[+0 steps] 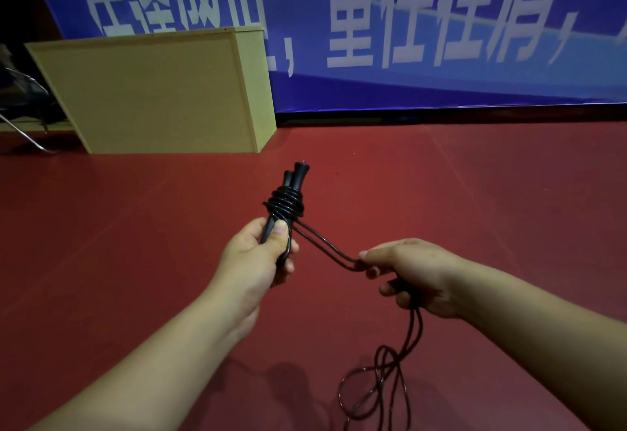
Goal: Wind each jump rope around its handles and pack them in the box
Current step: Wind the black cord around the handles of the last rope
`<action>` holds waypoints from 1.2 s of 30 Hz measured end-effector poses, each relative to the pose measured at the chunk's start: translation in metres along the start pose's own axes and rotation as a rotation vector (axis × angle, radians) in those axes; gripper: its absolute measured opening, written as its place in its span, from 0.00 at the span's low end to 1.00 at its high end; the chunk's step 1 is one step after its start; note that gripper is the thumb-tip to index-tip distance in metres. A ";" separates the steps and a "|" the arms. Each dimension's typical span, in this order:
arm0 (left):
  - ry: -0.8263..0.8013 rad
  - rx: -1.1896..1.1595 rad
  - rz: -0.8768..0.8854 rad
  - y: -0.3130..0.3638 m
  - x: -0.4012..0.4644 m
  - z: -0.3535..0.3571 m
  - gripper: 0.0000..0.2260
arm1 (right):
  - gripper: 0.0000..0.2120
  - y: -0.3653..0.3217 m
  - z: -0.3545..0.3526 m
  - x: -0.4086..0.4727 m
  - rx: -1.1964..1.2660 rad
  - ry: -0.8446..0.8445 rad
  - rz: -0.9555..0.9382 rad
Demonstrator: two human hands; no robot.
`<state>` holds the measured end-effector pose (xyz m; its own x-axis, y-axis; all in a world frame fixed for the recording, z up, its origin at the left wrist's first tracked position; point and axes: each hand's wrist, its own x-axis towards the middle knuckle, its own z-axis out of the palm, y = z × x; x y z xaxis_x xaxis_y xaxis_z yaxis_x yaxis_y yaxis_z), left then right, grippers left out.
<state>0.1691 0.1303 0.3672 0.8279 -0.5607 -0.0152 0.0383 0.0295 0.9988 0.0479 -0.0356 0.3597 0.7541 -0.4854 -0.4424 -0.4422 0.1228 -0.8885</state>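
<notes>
Left hand [258, 254] raised ahead, forearm bare, reaching up from lower left; fingers curled round the handles [291, 186], thumb pressed flat along the front, handle tips sticking up past the fingertips. Right hand [412, 276] lower and to the side, back of hand up, forearm bare, coming in from the right edge; fingers curled, pinching the doubled rope [325, 247] at the fingertips, slack hanging below the palm.

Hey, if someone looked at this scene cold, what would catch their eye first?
Probably the black jump rope at centre, partly coiled round its paired handles, gripped by the left hand, while the right hand holds the loose strands. Behind, a pale yellow wooden box and a blue banner.
</notes>
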 end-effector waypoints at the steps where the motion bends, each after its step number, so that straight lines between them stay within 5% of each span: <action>1: 0.000 0.006 0.006 0.000 0.000 0.000 0.09 | 0.07 0.000 0.000 0.000 -0.002 0.020 0.002; 12: 0.091 0.055 0.043 -0.005 0.003 -0.003 0.09 | 0.05 0.000 -0.011 0.006 -0.045 0.049 -0.081; 25: 0.231 0.270 0.013 -0.018 0.008 -0.008 0.09 | 0.14 0.000 -0.003 -0.008 -0.376 -0.404 -0.138; 36: 0.213 0.536 0.055 -0.021 0.012 -0.016 0.09 | 0.14 -0.003 -0.002 -0.013 -0.345 -0.246 -0.387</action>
<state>0.1869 0.1366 0.3449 0.9172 -0.3895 0.0844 -0.2510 -0.4001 0.8814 0.0382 -0.0312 0.3681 0.9651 -0.2183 -0.1448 -0.2132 -0.3334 -0.9184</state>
